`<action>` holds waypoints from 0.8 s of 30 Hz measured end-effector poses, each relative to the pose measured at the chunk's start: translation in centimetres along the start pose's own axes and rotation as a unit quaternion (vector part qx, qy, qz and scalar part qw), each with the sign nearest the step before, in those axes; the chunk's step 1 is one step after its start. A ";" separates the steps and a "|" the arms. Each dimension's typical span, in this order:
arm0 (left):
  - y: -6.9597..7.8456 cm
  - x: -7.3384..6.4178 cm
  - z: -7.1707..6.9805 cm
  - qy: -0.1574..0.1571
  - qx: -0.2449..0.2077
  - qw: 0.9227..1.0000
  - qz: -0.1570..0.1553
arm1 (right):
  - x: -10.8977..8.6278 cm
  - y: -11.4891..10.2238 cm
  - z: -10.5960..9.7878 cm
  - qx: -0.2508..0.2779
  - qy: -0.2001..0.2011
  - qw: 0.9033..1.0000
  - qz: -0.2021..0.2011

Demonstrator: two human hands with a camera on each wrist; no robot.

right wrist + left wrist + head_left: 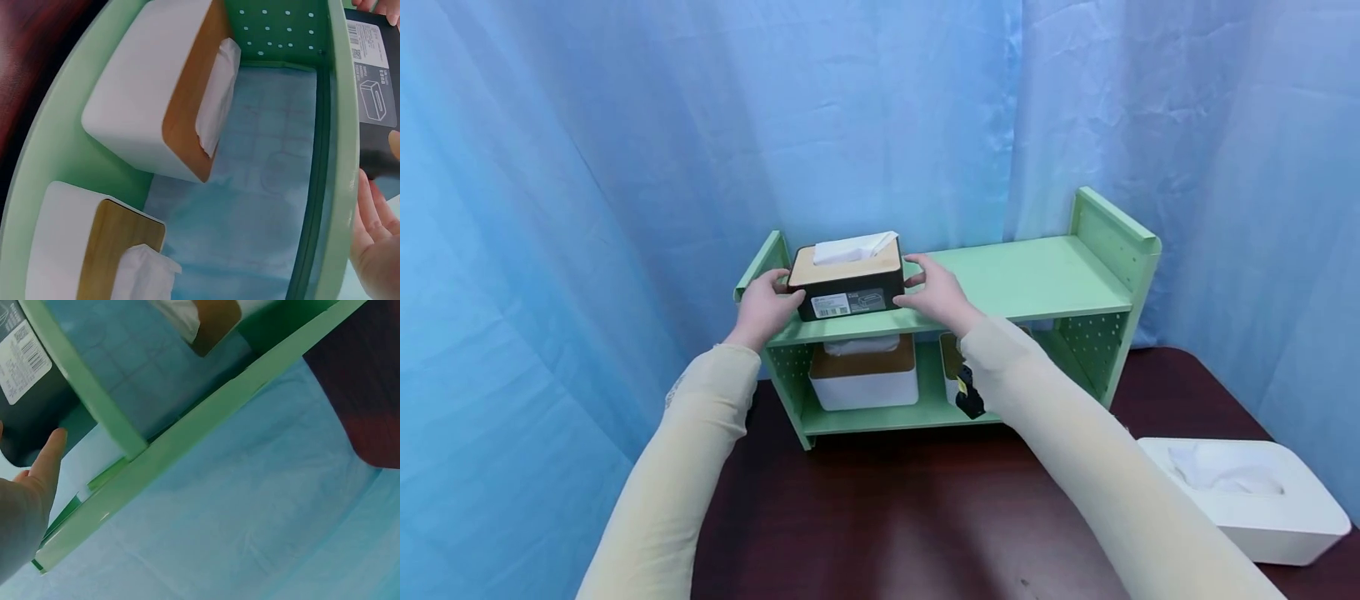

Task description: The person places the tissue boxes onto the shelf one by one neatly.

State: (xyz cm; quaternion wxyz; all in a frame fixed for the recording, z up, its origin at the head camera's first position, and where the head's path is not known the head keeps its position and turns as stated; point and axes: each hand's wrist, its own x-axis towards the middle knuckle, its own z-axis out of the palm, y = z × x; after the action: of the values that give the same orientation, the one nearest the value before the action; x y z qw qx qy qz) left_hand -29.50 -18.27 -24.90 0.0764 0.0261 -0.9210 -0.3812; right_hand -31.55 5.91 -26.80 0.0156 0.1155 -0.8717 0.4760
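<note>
A black tissue box (857, 302) with a wood-coloured lid, a white tissue and a label on its front is at the left end of the green shelf's upper board (1022, 275). My left hand (763, 310) holds the box's left end, thumb on the front face. At the right end, my right hand (936, 293) holds it with the thumb at the front corner and fingers along the side. In the right wrist view, the right hand (381, 250) touches the end of the black box (375, 81). Whether the box's underside touches the board cannot be told.
On the lower board stand two white tissue boxes with wooden lids, one at left (865, 390) and one (62, 250) partly behind my right arm. A white tissue box (1277, 533) sits on the dark table (880, 517) at right. Blue curtains (880, 117) hang behind.
</note>
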 end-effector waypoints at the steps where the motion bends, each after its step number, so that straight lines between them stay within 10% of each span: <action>1: -0.2 0.0 0.1 0.001 -0.003 1.000 0.000 | -0.1 0.2 0.0 0.008 -0.005 1.000 -0.004; 24: -4.4 -2.9 1.2 -0.026 -0.115 0.993 0.032 | -5.7 5.5 -0.8 0.043 -0.049 0.992 -0.112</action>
State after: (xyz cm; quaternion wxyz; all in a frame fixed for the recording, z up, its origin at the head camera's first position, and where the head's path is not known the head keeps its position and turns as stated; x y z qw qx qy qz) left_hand -26.85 -20.27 -29.20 0.0668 -0.0226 -0.8731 -0.4824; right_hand -27.26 10.51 -31.66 0.0213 0.2364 -0.8315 0.5022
